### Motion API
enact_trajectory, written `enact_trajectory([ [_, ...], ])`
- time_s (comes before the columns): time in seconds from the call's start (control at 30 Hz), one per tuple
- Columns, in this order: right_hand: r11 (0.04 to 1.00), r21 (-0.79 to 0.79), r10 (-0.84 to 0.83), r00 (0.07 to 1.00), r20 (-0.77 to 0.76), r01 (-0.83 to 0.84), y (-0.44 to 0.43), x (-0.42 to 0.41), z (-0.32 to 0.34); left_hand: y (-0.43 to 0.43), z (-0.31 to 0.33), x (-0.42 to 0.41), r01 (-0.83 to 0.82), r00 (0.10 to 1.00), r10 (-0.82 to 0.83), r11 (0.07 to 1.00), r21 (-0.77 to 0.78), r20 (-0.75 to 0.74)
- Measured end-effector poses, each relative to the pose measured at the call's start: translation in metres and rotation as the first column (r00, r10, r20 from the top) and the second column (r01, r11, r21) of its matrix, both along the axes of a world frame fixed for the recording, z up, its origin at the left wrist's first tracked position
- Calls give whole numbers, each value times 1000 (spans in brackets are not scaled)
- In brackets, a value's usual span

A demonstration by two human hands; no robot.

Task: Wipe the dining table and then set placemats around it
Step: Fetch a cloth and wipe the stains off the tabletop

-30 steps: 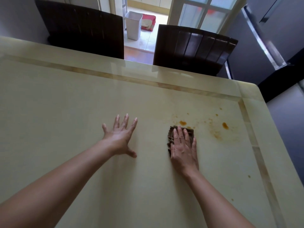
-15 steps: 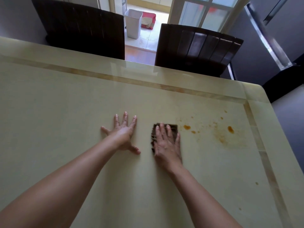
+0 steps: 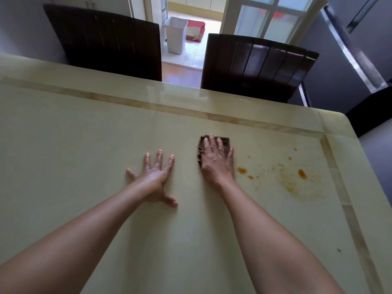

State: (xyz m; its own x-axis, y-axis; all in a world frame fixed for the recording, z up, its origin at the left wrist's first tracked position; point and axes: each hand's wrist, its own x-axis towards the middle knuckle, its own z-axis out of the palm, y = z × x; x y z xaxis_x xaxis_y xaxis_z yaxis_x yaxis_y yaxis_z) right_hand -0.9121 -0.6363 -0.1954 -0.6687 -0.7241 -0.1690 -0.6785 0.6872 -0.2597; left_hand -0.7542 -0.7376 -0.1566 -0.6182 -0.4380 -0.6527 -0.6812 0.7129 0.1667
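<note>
Right hand [image 3: 216, 162] presses cloth [image 3: 224, 143] on stained table [image 3: 84, 145].

1. Daylight comes from the glass door [image 3: 273, 20] and the doorway [image 3: 192, 54] beyond; the near room is dim.
2. The glossy table [image 3: 84, 145] shows pale glare along its far edge.
3. Faint, soft shadows lie beneath the arms [image 3: 101, 234].
4. Wide-angle distortion bends the frame edges.

The table [image 3: 84, 149] has a glossy cream top with a tan band near its edges. A dark brown cloth [image 3: 225, 142] lies on it, pressed flat under the right hand [image 3: 216, 166], with the left hand [image 3: 156, 180] spread flat just beside. Orange stains [image 3: 241, 170] dot the top to the right of the cloth.
</note>
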Motion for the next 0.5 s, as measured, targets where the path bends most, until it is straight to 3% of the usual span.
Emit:
enact_trajectory([
  [0.17, 991, 20, -128, 990, -58, 130, 58, -22, -1, -1, 0, 0, 1, 1000, -1, 1000, 5, -5],
  [0.33, 987, 39, -151, 987, -56, 154, 65, -23, -2, -1, 2, 0, 8, 1000, -8, 1000, -3, 7],
  [0.5, 987, 29, -153, 985, -76, 155, 65, -23, -2, -2, 8, -20, 50, 999, -48, 992, -117, 19],
])
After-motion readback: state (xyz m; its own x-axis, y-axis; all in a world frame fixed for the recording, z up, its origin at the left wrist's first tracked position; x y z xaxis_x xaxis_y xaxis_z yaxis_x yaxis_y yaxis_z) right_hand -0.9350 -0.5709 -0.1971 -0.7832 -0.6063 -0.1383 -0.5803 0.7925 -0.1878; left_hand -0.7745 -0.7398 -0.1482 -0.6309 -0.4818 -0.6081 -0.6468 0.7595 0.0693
